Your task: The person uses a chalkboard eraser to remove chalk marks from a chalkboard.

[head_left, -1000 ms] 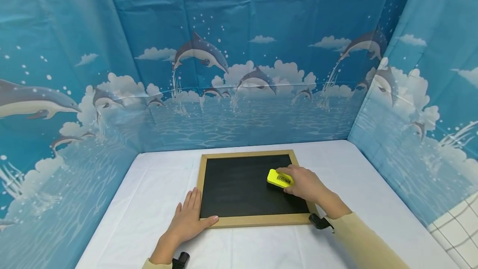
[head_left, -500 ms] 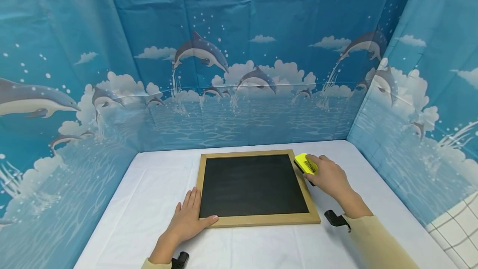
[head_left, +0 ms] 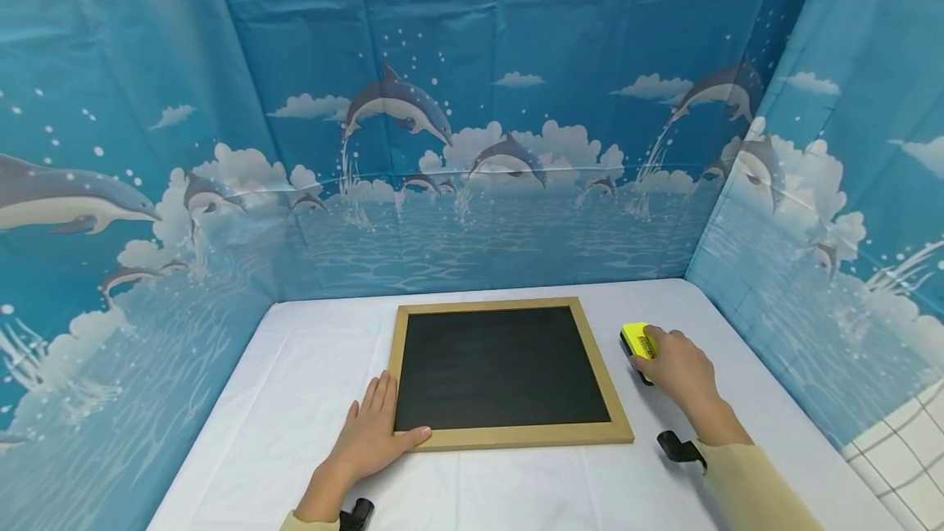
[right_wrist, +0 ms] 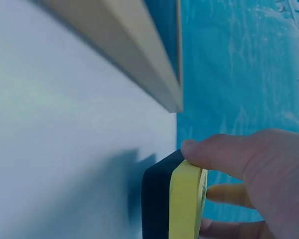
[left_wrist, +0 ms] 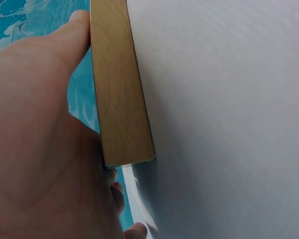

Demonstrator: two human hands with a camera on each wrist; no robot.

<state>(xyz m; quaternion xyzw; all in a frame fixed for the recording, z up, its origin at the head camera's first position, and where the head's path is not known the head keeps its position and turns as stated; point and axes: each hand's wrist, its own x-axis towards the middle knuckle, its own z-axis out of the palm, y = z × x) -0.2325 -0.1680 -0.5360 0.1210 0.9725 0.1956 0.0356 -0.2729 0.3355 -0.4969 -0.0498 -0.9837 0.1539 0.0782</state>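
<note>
A small blackboard [head_left: 501,367] in a light wooden frame lies on the white tabletop. My left hand [head_left: 372,437] rests at its near left corner, fingers straight along the left side and thumb on the near edge; the frame's corner [left_wrist: 122,89] shows beside the thumb in the left wrist view. Right of the board, my right hand [head_left: 678,371] holds a yellow and black board eraser [head_left: 638,341] between thumb and fingers. In the right wrist view the eraser's black felt side [right_wrist: 157,199] faces the white cloth, with a shadow beside it.
White cloth [head_left: 295,375] covers the table. Blue curtains [head_left: 487,236] printed with dolphins and clouds stand along the back and both sides. White tiles [head_left: 903,441] show at the far right. A black wrist camera [head_left: 674,447] sits by the right sleeve.
The right hand has carried the eraser from the board's right part over the frame to the right of the board. The left hand and the board have stayed in place.
</note>
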